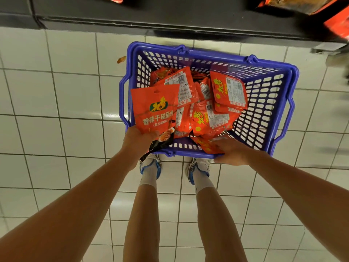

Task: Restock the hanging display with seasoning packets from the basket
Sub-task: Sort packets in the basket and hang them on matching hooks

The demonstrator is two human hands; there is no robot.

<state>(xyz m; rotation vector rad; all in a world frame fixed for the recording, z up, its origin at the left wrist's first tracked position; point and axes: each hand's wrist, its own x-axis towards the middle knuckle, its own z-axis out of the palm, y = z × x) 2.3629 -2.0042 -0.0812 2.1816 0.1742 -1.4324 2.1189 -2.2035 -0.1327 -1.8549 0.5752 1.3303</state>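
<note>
1. On the white tiled floor (56, 95), just ahead of the person's white-and-blue shoes (151, 165), a blue perforated plastic shopping basket (264, 103) is sitting below a dark shelf base (170, 17), probably so that both hands are staying free.
2. Inside it, a loose heap of red foil seasoning packets (211, 114) is lying mixed, some face up and others showing their printed backs.
3. The left hand (138, 138) is pinching the lower edge of one flat red seasoning packet with yellow lettering (154, 108), thumb across the front, holding it upright over the basket's left rim; its hang hole is pointing away from the person, which looks ready for hooking.
4. The right hand (234, 151) is reaching over the near rim, fingers curling round a second red packet (205, 144) lying at the basket's near edge.
5. At the top right, red packaged goods (338, 25) are showing; the hanging display's hooks are out of view.
6. Restocking looks far from finished, judging by the full basket.
</note>
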